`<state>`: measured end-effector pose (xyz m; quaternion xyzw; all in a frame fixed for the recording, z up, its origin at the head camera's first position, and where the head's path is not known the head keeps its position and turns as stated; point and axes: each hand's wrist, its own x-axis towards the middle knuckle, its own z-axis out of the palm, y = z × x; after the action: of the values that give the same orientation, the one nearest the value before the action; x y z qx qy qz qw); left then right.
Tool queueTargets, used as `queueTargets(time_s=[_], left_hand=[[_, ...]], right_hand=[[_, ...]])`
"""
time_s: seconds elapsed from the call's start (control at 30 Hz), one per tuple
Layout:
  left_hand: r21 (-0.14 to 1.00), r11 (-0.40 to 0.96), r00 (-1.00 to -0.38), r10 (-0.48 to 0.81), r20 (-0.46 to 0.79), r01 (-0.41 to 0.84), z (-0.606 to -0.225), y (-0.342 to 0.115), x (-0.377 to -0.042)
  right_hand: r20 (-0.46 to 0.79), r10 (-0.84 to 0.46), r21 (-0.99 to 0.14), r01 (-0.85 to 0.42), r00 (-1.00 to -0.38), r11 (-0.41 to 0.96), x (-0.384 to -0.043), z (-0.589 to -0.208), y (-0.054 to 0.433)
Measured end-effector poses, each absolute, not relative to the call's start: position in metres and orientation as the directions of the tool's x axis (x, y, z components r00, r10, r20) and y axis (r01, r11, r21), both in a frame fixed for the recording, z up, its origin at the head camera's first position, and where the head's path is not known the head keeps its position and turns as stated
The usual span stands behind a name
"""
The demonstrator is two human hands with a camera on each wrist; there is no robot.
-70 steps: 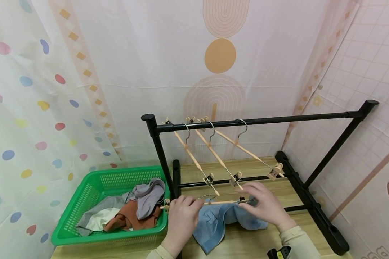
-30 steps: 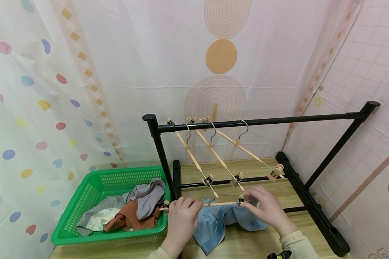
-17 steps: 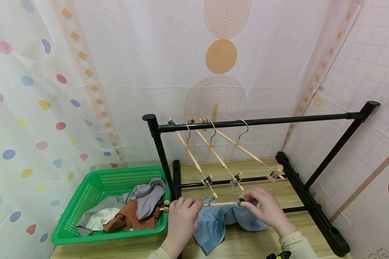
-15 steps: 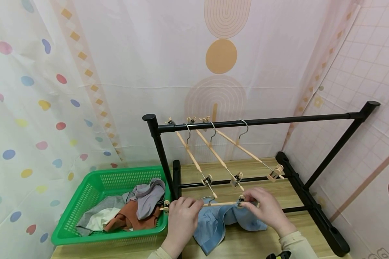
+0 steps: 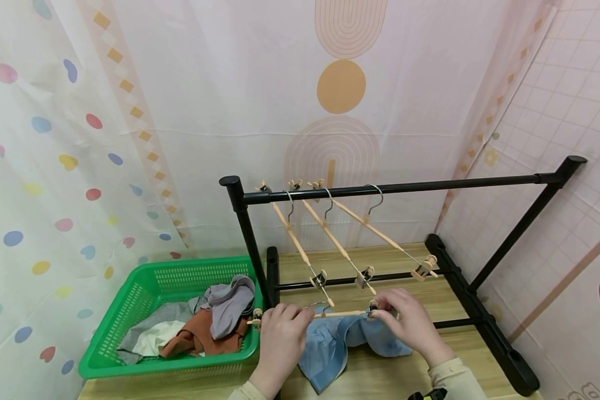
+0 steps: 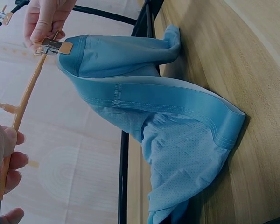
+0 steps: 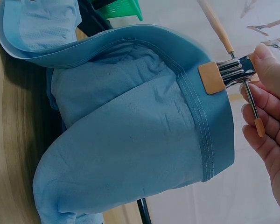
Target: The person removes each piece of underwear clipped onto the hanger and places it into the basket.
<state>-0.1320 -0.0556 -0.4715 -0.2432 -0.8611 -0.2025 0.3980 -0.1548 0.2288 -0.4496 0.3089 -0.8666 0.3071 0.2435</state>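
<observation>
My left hand [image 5: 285, 340] holds the wooden bar of a clip hanger [image 5: 344, 314]; its fingers curl round the bar in the left wrist view. At the hanger's other end my right hand [image 5: 411, 323] pinches the handle of the metal clip [image 7: 234, 70]. That clip's tan pads lie on the waistband of blue underpants [image 7: 130, 130]. Part of the waistband hangs loose in the left wrist view, and the underpants' lower part rests on the wooden tabletop [image 6: 256, 60]. The hanger's left clip [image 5: 256, 318] sticks out beyond my left hand, with no cloth in it.
Three similar hangers [image 5: 325, 225] hang from the black rack's top bar [image 5: 455, 184], just beyond my hands. A green basket [image 5: 145, 364] at the left holds grey, white and rust-brown clothes [image 5: 200, 333]. The rack's side foot [image 5: 495, 328] lies to the right.
Compared with 2.3 seconds ago, my right hand has shifted slightly and its fingers now sit at the clip's handle. Over the last second almost nothing moves.
</observation>
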Motion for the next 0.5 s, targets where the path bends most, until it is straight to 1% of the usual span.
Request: queueTargets(time_s=[0.13, 0.37, 0.5], left_hand=[[0.152, 0.802, -0.561, 0.255, 0.787, 0.578, -0.4710, -0.0549, -0.1324], [0.160, 0.802, -0.565, 0.249, 0.787, 0.575, -0.4690, -0.0550, -0.1321], [0.155, 0.799, -0.552, 0.246, 0.797, 0.581, -0.4674, -0.0548, -0.1328]], right_hand=[[0.621, -0.387, -0.367, -0.689, -0.682, 0.625, -0.1549, -0.4484, 0.2282], [0.661, -0.390, -0.326, -0.714, -0.641, 0.620, -0.1568, -0.4483, 0.2276], [0.670, -0.387, -0.327, -0.719, -0.634, 0.613, -0.1577, -0.4487, 0.2277]])
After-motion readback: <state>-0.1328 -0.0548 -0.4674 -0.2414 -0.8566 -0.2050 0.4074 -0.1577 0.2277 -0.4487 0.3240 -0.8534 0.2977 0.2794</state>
